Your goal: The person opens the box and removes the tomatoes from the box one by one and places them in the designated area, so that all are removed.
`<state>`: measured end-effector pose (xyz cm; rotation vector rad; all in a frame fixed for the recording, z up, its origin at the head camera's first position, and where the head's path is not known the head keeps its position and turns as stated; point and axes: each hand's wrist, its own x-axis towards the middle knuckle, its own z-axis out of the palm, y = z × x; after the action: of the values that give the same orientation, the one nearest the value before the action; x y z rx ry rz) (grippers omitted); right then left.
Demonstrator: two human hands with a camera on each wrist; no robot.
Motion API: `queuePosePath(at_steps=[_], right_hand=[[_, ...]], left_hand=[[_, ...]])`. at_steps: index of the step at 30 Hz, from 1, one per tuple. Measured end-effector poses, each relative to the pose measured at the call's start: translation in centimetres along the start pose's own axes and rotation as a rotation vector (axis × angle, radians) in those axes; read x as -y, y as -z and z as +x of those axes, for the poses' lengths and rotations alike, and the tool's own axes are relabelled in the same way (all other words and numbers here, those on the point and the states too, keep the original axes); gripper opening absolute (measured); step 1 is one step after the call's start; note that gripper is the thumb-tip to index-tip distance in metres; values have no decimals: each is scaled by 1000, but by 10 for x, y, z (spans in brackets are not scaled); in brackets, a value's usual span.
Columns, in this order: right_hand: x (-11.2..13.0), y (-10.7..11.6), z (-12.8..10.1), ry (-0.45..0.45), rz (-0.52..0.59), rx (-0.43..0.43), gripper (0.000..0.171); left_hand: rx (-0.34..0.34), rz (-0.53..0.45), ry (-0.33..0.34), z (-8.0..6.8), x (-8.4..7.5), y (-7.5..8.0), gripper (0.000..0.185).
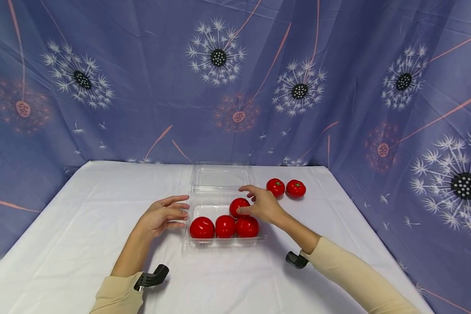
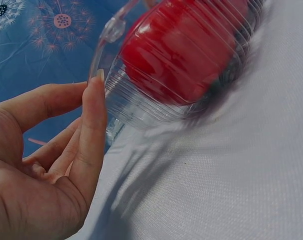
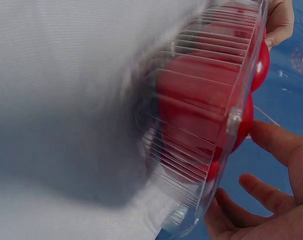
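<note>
A clear plastic clamshell container (image 1: 224, 242) lies with its lid (image 1: 221, 178) folded back. Its front row holds three red tomatoes (image 1: 225, 226), and one more tomato (image 1: 237, 205) sits behind them at the right. My right hand (image 1: 264, 205) is over the container's right side, thumb overlapping that rear tomato, the other fingers spread away behind it. In the right wrist view, blue backdrop shows between thumb and fingers. At the container's left edge is my left hand (image 1: 162, 216), fingers extended. Its fingertips (image 2: 94, 92) meet right at the clear rim in the left wrist view.
Two tomatoes with green stems, a left one (image 1: 275, 187) and a right one (image 1: 296, 189), stand beyond my right hand. A white cloth (image 1: 82, 244) covers the table. Behind it hangs a blue curtain (image 1: 149, 78) with dandelion prints. Each wrist carries a black camera mount (image 1: 153, 278).
</note>
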<state>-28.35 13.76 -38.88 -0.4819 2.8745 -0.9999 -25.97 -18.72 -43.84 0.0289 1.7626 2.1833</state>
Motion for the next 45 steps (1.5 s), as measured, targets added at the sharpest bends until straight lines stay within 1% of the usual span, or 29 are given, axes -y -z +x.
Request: queuePosePath(at_steps=[5,14,24,31,38,45], right_hand=[[-1,-3,0,12,-13,1,61],[-6,-9,3,79,-35,5,62],[-7,-10,5,97,-71,31,62],[-5,-9,7,83,-105,74,63],[-4,-8,8,39,-127,105,64],[0,-10,9,13,-148,107,63]], left_hand=[[-1,0,2,0,0,-1,66],[3,3,5,1,-1,0,68],[2,13,2,0,-1,-1,68],[3,12,1,-1,0,-1,67],[10,7,-1,-1,1,0,66],[7,8,0,0,0,0,66]])
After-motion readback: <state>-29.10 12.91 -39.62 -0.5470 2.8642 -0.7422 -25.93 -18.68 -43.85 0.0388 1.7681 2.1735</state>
